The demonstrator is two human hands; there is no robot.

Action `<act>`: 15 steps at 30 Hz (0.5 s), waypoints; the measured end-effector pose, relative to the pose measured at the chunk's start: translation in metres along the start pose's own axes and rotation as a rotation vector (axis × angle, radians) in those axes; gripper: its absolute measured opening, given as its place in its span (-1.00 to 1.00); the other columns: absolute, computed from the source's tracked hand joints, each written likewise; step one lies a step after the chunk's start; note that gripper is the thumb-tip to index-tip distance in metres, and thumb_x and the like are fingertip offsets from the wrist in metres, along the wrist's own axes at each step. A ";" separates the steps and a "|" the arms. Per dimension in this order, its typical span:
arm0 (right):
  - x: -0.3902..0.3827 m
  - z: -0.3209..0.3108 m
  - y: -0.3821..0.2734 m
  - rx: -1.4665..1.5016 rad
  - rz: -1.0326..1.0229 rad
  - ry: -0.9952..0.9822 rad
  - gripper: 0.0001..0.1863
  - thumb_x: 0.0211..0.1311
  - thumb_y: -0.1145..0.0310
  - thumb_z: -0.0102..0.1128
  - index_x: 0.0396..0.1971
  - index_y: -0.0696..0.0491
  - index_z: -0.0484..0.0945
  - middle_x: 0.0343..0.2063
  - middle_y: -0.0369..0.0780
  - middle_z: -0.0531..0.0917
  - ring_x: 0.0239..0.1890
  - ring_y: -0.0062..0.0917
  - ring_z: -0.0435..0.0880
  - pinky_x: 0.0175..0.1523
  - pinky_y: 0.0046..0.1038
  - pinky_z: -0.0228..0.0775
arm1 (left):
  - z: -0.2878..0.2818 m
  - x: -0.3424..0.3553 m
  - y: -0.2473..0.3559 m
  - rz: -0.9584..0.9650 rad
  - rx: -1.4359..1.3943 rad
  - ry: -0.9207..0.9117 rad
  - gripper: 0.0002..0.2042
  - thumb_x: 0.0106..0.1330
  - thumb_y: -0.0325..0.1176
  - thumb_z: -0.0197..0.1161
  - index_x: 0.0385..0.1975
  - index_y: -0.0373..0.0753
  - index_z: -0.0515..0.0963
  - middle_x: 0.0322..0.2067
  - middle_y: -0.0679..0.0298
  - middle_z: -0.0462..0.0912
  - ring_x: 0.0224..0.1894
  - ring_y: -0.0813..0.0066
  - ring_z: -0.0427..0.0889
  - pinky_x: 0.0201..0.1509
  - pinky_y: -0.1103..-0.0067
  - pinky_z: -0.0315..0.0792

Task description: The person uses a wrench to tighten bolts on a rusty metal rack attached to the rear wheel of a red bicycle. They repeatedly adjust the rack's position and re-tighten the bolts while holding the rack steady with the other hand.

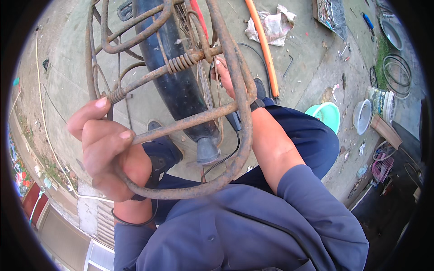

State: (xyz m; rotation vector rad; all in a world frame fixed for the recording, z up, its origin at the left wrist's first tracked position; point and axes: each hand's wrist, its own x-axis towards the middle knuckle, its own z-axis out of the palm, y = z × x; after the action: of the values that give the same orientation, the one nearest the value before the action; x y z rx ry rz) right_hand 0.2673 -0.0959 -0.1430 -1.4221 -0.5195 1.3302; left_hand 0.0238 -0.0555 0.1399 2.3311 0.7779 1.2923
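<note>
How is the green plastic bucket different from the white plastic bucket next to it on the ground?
The green plastic bucket is mint green, while the white plastic bucket is pale white. The green bucket is partly hidden behind the person's blue-clad knee; the white bucket shows its whole round rim. The green bucket lies nearer the person, the white bucket farther right, beside a printed can. Both are round, open and sit on the concrete ground.

an outdoor repair yard, likely for bikes: bare concrete ground (pixel 312 58) strewn with scraps, a rusty wire frame (pixel 226 58) over a black mudguard (pixel 181 86), loose tyres (pixel 397 72), an orange hose (pixel 264 45), buckets (pixel 326 115), a crumpled rag (pixel 273 25) and a tray of small parts (pixel 330 13).
</note>
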 end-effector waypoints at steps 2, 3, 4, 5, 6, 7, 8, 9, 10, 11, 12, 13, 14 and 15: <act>-0.002 0.004 -0.007 0.022 0.084 0.052 -0.63 0.49 0.21 0.12 0.09 0.15 0.59 -0.50 -0.35 0.58 -0.57 -0.67 0.48 -0.44 -0.54 0.39 | 0.000 0.001 -0.002 0.021 0.023 0.003 -0.88 0.43 -0.30 0.18 -0.21 -0.18 0.46 -0.52 0.22 0.48 0.00 0.08 0.51 0.08 0.23 0.46; -0.005 0.006 -0.014 0.014 0.178 0.087 -0.65 0.49 0.20 0.12 0.04 0.16 0.61 -0.52 -0.33 0.58 -0.61 -0.65 0.48 -0.48 -0.53 0.38 | 0.000 0.001 -0.003 0.020 0.027 0.008 -0.90 0.42 -0.33 0.19 -0.23 -0.18 0.46 -0.52 0.23 0.48 0.00 0.08 0.51 0.07 0.24 0.46; -0.008 0.007 -0.023 -0.044 0.167 0.044 -0.67 0.50 0.19 0.09 -0.03 0.15 0.60 -0.55 -0.31 0.57 -0.64 -0.63 0.48 -0.51 -0.51 0.37 | 0.000 0.001 -0.003 0.019 0.030 0.013 -0.91 0.40 -0.35 0.21 -0.24 -0.18 0.47 -0.52 0.23 0.49 0.00 0.09 0.52 0.07 0.25 0.47; -0.009 0.004 -0.036 -0.120 0.203 0.008 -0.68 0.51 0.18 0.07 -0.10 0.15 0.60 -0.58 -0.29 0.57 -0.66 -0.60 0.49 -0.54 -0.50 0.37 | 0.001 0.001 -0.003 0.017 0.033 0.022 -0.93 0.40 -0.38 0.20 -0.26 -0.19 0.47 -0.52 0.24 0.49 0.00 0.09 0.52 0.06 0.25 0.47; -0.012 0.002 -0.049 -0.208 0.252 -0.012 -0.68 0.51 0.17 0.05 -0.17 0.15 0.60 -0.60 -0.26 0.56 -0.69 -0.57 0.49 -0.57 -0.49 0.36 | 0.002 0.001 -0.003 0.033 0.035 0.043 -0.93 0.40 -0.37 0.20 -0.28 -0.19 0.47 -0.53 0.25 0.49 0.00 0.10 0.53 0.05 0.27 0.46; -0.013 0.004 -0.061 -0.245 0.277 -0.010 -0.65 0.53 0.17 -0.01 -0.31 0.15 0.55 -0.65 -0.21 0.55 -0.74 -0.50 0.50 -0.62 -0.45 0.34 | 0.003 0.001 -0.002 0.034 0.010 0.065 -0.92 0.40 -0.37 0.19 -0.31 -0.19 0.48 -0.53 0.25 0.49 -0.01 0.10 0.54 0.04 0.29 0.46; -0.012 0.005 -0.073 -0.284 0.284 -0.026 -0.65 0.52 0.17 -0.02 -0.31 0.15 0.55 -0.66 -0.21 0.55 -0.74 -0.49 0.50 -0.63 -0.43 0.34 | 0.004 0.001 -0.002 0.028 0.000 0.084 -0.92 0.40 -0.37 0.18 -0.33 -0.20 0.48 -0.54 0.26 0.49 -0.01 0.10 0.54 0.02 0.31 0.46; -0.010 0.005 -0.084 -0.333 0.306 -0.035 -0.65 0.52 0.17 -0.02 -0.32 0.16 0.55 -0.67 -0.21 0.54 -0.73 -0.49 0.50 -0.63 -0.42 0.34 | 0.006 0.001 -0.002 0.049 -0.004 0.102 -0.88 0.42 -0.32 0.18 -0.33 -0.20 0.48 -0.54 0.27 0.49 -0.02 0.11 0.54 0.01 0.32 0.45; -0.009 0.006 -0.093 -0.363 0.298 -0.068 -0.64 0.52 0.17 -0.02 -0.32 0.16 0.55 -0.68 -0.21 0.54 -0.73 -0.48 0.50 -0.63 -0.41 0.34 | 0.007 0.001 -0.002 0.054 -0.010 0.118 -0.85 0.44 -0.28 0.18 -0.33 -0.20 0.48 -0.55 0.27 0.49 -0.02 0.11 0.55 -0.01 0.33 0.45; -0.007 0.008 -0.100 -0.384 0.342 -0.050 -0.63 0.51 0.17 -0.02 -0.36 0.17 0.54 -0.67 -0.21 0.54 -0.74 -0.47 0.48 -0.64 -0.37 0.30 | 0.007 0.000 -0.001 0.039 -0.010 0.120 -0.79 0.45 -0.19 0.17 -0.33 -0.20 0.48 -0.55 0.27 0.48 -0.02 0.11 0.55 -0.02 0.33 0.45; -0.007 0.010 -0.104 -0.414 0.346 -0.056 -0.63 0.51 0.16 -0.02 -0.37 0.17 0.54 -0.66 -0.21 0.54 -0.74 -0.47 0.48 -0.65 -0.37 0.29 | 0.007 0.000 -0.001 0.012 -0.008 0.125 -0.72 0.46 -0.10 0.17 -0.32 -0.20 0.48 -0.55 0.28 0.48 -0.03 0.11 0.55 -0.03 0.33 0.44; -0.007 0.011 -0.106 -0.450 0.344 -0.049 -0.62 0.50 0.16 -0.01 -0.38 0.16 0.54 -0.66 -0.21 0.54 -0.74 -0.47 0.47 -0.65 -0.37 0.28 | 0.007 0.000 -0.001 -0.017 -0.015 0.129 -0.66 0.47 -0.02 0.16 -0.32 -0.20 0.49 -0.56 0.28 0.48 -0.03 0.11 0.55 -0.05 0.34 0.44; -0.009 0.011 -0.106 -0.485 0.372 -0.029 -0.62 0.50 0.15 -0.01 -0.39 0.16 0.54 -0.66 -0.22 0.54 -0.74 -0.47 0.47 -0.65 -0.37 0.27 | 0.006 -0.001 -0.001 -0.004 0.008 0.118 -0.63 0.47 0.03 0.14 -0.31 -0.21 0.49 -0.56 0.28 0.48 -0.03 0.10 0.55 -0.06 0.34 0.43; -0.014 0.010 -0.104 -0.421 0.335 -0.022 -0.63 0.50 0.15 -0.01 -0.31 0.17 0.58 -0.65 -0.22 0.54 -0.74 -0.51 0.45 -0.66 -0.38 0.22 | 0.006 -0.001 -0.002 0.007 0.019 0.108 -0.59 0.47 0.08 0.12 -0.31 -0.21 0.49 -0.56 0.28 0.48 -0.03 0.10 0.55 -0.07 0.34 0.43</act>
State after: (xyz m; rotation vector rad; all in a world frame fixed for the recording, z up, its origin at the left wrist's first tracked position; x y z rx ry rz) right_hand 0.2897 -0.0691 -0.0438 -1.9049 -0.6207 1.5632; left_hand 0.0279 -0.0551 0.1354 2.2960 0.8194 1.4293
